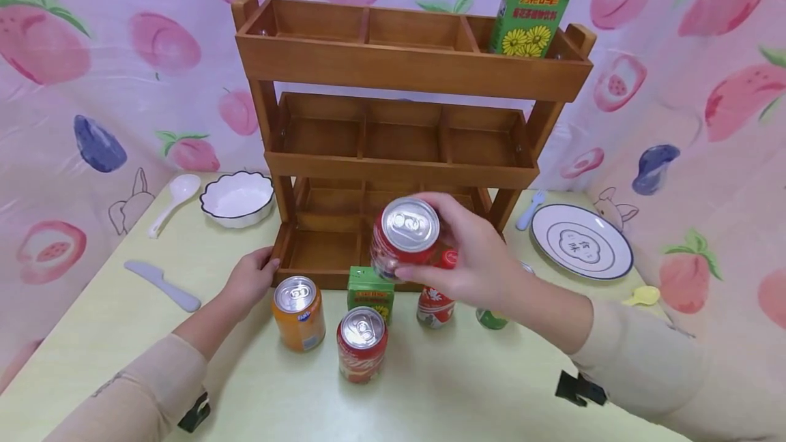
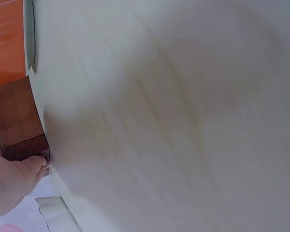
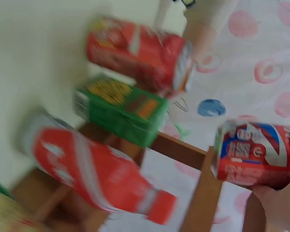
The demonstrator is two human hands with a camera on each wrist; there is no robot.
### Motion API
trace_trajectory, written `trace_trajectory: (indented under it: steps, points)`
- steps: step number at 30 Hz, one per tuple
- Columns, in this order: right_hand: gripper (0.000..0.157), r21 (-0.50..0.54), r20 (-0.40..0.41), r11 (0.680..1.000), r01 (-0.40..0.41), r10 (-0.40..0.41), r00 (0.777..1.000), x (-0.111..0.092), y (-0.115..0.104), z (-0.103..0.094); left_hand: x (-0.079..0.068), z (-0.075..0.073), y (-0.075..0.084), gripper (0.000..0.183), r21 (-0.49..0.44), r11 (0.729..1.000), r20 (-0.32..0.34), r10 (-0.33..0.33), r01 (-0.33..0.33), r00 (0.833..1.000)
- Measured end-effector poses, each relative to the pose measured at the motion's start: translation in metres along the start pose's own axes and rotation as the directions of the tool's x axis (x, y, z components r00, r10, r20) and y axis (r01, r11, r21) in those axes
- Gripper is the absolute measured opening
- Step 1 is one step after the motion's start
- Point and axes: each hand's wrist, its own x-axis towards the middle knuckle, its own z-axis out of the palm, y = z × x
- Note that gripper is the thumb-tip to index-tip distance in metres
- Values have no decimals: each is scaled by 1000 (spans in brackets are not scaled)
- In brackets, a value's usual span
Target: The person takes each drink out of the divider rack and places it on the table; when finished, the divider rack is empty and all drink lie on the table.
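My right hand (image 1: 469,251) holds a red soda can (image 1: 410,225) upright in the air before the lowest tier of a three-tier wooden rack (image 1: 399,168). In the right wrist view the can (image 3: 256,152) shows a blue and white label. At the rack's lower left corner, my left hand (image 1: 250,282) grips the side wall, its thumb on the wood (image 2: 26,147) in the left wrist view. In front of the rack stand an orange Fanta can (image 1: 299,316), a red milk-drink can (image 1: 362,346), a green drink carton (image 1: 370,292), a red bottle (image 1: 436,305) and a partly hidden green can (image 1: 491,319).
Another green carton (image 1: 531,16) stands in the top tier's right compartment. Left of the rack lie a white scalloped bowl (image 1: 238,200), a white spoon (image 1: 176,202) and a knife (image 1: 162,285). On the right are a plate (image 1: 580,241), a blue fork (image 1: 531,210) and a yellow spoon (image 1: 643,296).
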Motion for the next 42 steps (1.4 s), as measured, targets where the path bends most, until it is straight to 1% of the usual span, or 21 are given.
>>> trace_trajectory:
  steps: [2, 4, 6, 8, 10, 12, 16, 19, 22, 26, 29, 31, 33, 35, 36, 38, 39, 40, 41, 42]
  points:
    - [66, 49, 43, 997, -65, 62, 997, -18, 11, 1, 0, 0, 1, 43, 2, 1000, 4, 2, -2, 1000]
    - [66, 89, 79, 990, -110, 103, 992, -34, 24, 5, 0, 0, 2, 43, 11, 1000, 4, 6, -6, 1000]
    - [66, 114, 109, 984, -138, 125, 986, -49, 36, 9, 0, 0, 3, 43, 18, 1000, 3, 14, -14, 1000]
    - [66, 135, 139, 974, -183, 165, 977, -62, 48, 14, 0, 0, 3, 43, 31, 999, -1, 24, -24, 1000]
    - [67, 145, 164, 961, -237, 212, 963, -74, 61, 20, 0, 0, 2, 43, 33, 999, -2, 22, -21, 1000]
    - [68, 161, 180, 949, -272, 243, 953, -84, 74, 26, -1, 0, 2, 43, 33, 999, 1, 16, -16, 1000]
    - [67, 195, 186, 920, -339, 305, 934, -98, 93, 37, -2, 0, 0, 44, 23, 1000, 3, 6, -7, 1000]
    - [65, 209, 191, 899, -386, 349, 917, -104, 102, 43, -2, 0, 1, 44, 22, 1000, 1, 11, -11, 1000]
    - [65, 220, 195, 892, -394, 356, 914, -106, 107, 48, -2, 0, 1, 43, 23, 1000, -4, 11, -10, 1000]
    - [65, 216, 192, 903, -370, 332, 923, -104, 110, 50, -2, 0, 1, 43, 21, 1000, -9, 8, -8, 1000]
    - [69, 144, 188, 926, -348, 320, 929, -102, 108, 47, -1, 0, 1, 43, 12, 1000, -6, 11, -11, 1000]
    - [71, 79, 176, 954, -289, 272, 946, -99, 104, 43, -1, 1, 1, 43, 8, 1000, -1, 12, -12, 1000]
    - [70, 19, 150, 979, -204, 199, 968, -94, 95, 33, -1, 1, 1, 43, 6, 1000, 4, 9, -10, 1000]
    - [67, -37, 104, 989, -140, 143, 984, -85, 77, 19, -1, 1, 1, 43, 5, 1000, 5, 3, -3, 1000]
    - [64, -49, 77, 994, -95, 99, 992, -79, 66, 10, -1, 0, 1, 43, 6, 1000, 5, 1, -1, 1000]
    - [59, -76, 6, 996, -52, 53, 999, -64, 40, -13, -1, 0, 2, 44, 7, 1000, 5, -5, 5, 1000]
    - [57, -73, -35, 997, -22, 19, 999, -56, 28, -26, -1, 0, 2, 44, 7, 1000, 7, -7, 7, 1000]
    - [56, -50, -78, 998, 29, -33, 996, -46, 17, -39, -1, -1, 2, 44, 5, 1000, 7, -10, 10, 1000]
    - [54, -17, -123, 997, 80, -81, 989, -36, 8, -53, -1, -1, 2, 44, 6, 1000, 9, -10, 10, 1000]
    - [53, 3, -176, 992, 123, -120, 977, -27, 1, -67, -1, -1, 2, 44, 5, 1000, 11, -10, 10, 1000]
